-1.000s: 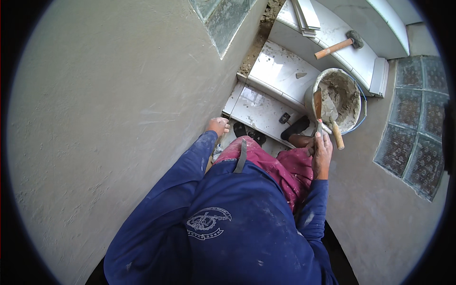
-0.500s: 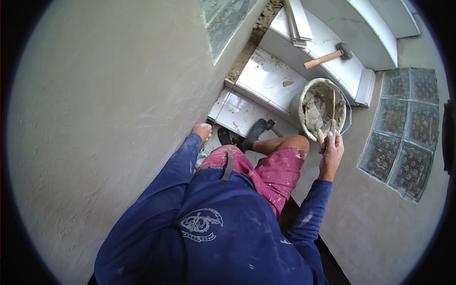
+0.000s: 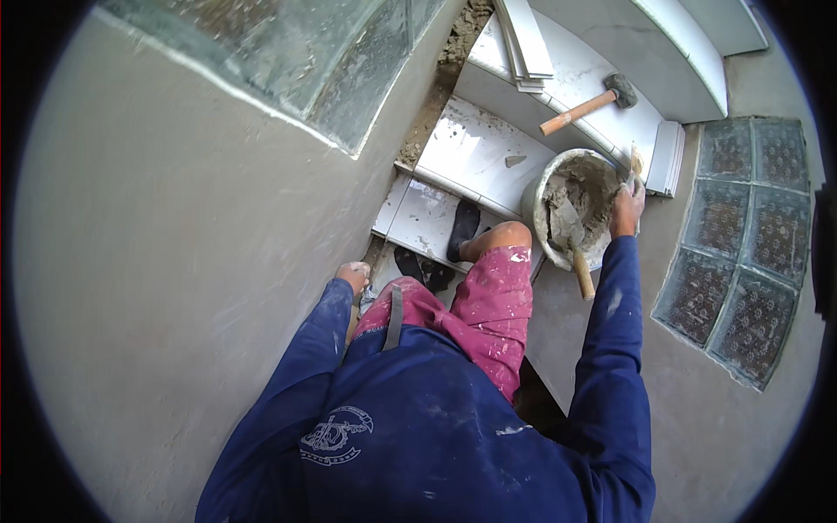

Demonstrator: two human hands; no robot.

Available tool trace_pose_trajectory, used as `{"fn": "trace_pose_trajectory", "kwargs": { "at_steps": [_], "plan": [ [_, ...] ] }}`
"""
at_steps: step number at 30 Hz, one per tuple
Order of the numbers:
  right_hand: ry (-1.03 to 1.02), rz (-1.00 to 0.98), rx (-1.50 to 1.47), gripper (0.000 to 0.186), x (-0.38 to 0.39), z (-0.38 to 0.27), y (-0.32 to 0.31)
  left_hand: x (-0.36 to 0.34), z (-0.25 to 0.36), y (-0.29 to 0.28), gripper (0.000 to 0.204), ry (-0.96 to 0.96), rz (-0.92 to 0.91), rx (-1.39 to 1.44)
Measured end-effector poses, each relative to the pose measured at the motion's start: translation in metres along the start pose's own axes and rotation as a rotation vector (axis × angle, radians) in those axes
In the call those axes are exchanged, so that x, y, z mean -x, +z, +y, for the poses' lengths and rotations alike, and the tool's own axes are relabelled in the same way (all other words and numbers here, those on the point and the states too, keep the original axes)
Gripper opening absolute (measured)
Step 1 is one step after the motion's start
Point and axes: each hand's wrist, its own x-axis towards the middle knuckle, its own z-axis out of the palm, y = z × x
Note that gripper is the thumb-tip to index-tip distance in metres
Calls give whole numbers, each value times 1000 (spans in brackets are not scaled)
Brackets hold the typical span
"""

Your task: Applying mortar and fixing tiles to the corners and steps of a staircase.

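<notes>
At the bucket's right rim, my right hand (image 3: 626,209) is closed around a slim tool with a pale tan end (image 3: 636,160); its kind is unclear. The bucket (image 3: 534,212) holds wet grey mortar (image 3: 595,196). A trowel (image 3: 581,272) rests in it, its blade in the mortar and its wooden handle over the near rim, apart from my hand. My left hand (image 3: 355,275) is low beside the plastered wall, its fingers curled. Whatever it may hold is hidden.
White tiled steps (image 3: 479,144) rise ahead, with a rubber mallet (image 3: 582,113) and stacked tile strips (image 3: 525,44) on them. A small grey fragment (image 3: 515,161) lies left of the bucket. Glass blocks (image 3: 739,248) are set in the right wall, and a glass panel (image 3: 349,78) in the left.
My right hand has moved from beside the trowel handle to the bucket's right rim. The trowel handle now points down toward me. My left hand remains low by the wall; the view has shifted.
</notes>
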Motion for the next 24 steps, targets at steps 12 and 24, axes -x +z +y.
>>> {"fn": "trace_pose_trajectory", "kwargs": {
  "at_steps": [12,24],
  "plan": [
    [29,-36,530,47,-106,-26,77,10,3,-1,22,-78,69,111],
    [-395,-336,565,63,-23,-187,199,-3,21,8,24,-78,45,116]
  ]
}}
